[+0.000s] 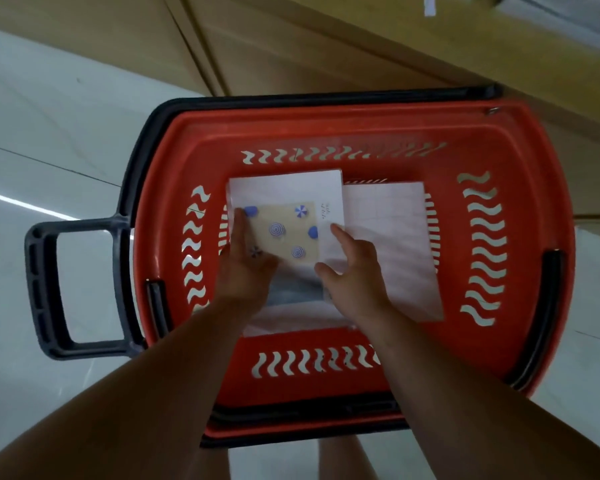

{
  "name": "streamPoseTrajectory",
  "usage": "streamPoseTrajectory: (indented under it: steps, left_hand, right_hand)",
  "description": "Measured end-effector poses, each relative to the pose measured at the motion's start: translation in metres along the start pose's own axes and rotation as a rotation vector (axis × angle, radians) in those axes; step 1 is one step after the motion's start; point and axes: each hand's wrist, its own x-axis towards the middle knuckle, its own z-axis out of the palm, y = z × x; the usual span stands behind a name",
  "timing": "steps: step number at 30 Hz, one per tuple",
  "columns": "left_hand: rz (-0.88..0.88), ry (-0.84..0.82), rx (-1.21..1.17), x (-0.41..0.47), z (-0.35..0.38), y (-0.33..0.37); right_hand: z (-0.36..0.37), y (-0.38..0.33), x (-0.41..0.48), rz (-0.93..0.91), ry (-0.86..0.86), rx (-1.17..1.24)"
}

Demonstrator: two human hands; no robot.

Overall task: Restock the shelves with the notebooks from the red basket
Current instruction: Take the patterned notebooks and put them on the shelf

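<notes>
The red basket point(361, 129) stands on the floor right below me. Inside it lie white notebooks: one with a beige panel of blue swirls point(288, 202) on top, and a plain gridded one point(392, 244) to its right. My left hand point(246, 268) grips the left edge of the swirl notebook, thumb on its cover. My right hand point(354, 271) holds its right edge, with the fingers curled around it. More white notebooks point(291, 322) show under my wrists.
A dark grey pull handle point(73, 285) sticks out from the basket's left side. Wooden shelf fronts point(326, 46) rise beyond the basket. The floor point(49, 133) is pale glossy tile. White stock point(568, 19) sits on the shelf at top right.
</notes>
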Motion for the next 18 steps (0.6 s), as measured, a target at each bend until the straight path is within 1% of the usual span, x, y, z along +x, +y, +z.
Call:
streamPoseTrajectory:
  steps: [2,5,13,15,18]
  left_hand:
    - [-0.004,-0.013,-0.015,0.002,-0.001,0.001]
    - [-0.002,-0.033,-0.047,0.007,-0.003,-0.002]
    - [0.05,-0.004,-0.014,0.001,-0.008,0.005]
    - [0.066,-0.024,0.01,-0.005,-0.012,0.009]
    - [0.071,-0.079,-0.027,-0.011,-0.021,0.014]
  right_hand:
    - [0.002,0.0,0.0,0.001,-0.009,-0.007]
    - [0.005,-0.001,0.001,0.031,-0.028,0.062]
    - [0.008,-0.001,0.002,0.008,-0.076,0.062]
    - [0.006,0.0,0.003,0.006,-0.088,0.075]
    - [0.005,0.002,0.005,0.026,-0.12,0.133]
